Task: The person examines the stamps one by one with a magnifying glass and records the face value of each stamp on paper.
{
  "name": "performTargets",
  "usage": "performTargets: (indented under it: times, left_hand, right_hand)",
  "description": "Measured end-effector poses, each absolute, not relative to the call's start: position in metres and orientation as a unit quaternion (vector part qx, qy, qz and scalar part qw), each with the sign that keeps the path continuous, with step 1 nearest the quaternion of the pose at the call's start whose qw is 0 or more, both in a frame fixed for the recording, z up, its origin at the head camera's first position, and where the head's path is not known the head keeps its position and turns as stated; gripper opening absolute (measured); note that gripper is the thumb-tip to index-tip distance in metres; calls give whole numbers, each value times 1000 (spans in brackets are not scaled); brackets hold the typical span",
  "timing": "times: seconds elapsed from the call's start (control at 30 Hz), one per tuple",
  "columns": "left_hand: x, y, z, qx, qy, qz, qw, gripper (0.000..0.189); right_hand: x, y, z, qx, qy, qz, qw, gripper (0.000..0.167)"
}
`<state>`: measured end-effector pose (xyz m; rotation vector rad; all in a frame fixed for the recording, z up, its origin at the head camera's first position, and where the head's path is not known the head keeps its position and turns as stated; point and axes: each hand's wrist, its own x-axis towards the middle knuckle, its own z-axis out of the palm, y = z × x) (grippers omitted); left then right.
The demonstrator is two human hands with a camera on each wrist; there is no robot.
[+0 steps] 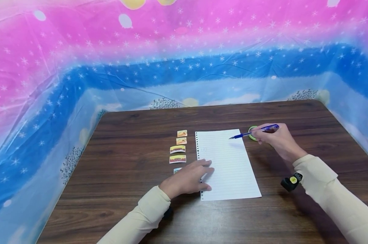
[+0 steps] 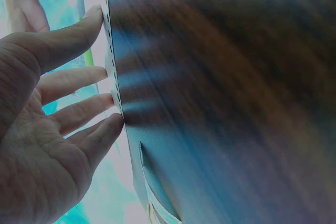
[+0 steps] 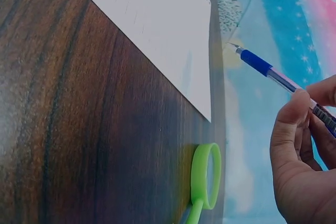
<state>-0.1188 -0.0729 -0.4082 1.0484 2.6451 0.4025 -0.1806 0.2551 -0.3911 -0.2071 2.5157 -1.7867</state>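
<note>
A lined sheet of paper with punched holes down its left edge lies on the table, with faint writing near its upper left. My left hand rests its spread fingertips on the sheet's left edge. Between the thumb and fingers of my right hand is a blue ballpoint pen, its tip pointing left over the upper part of the paper. In the right wrist view the pen tip stands above the sheet's surface. Close by the right hand, partly hidden by it, lies a green-rimmed magnifying glass.
Left of the paper runs a column of small picture cards: two orange ones, two yellow and red ones, and a blue one partly covered by the left hand. A patterned pink and blue cloth hangs behind the wooden table.
</note>
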Motion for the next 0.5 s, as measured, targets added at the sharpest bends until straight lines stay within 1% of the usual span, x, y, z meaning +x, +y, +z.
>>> performTargets:
  times: [0.1,0.2,0.43,0.5]
  left_hand:
    - [-119,-73,-409,361,912,139,133,55]
    - [-119,-73,-409,362,912,138,132,55]
    - [-119,-73,-408,361,913,138,133,56]
    - [-119,-73,-409,361,913,138,132,56]
  right_hand:
    - [-184,251,-392,-72,793,-604,31,40]
    - [-186,248,-392,-81,765,-637,45,41]
    - [-190,237,-395,-85,792,-603,41,36]
    - [-192,233,-396,-88,787,-609,48,36]
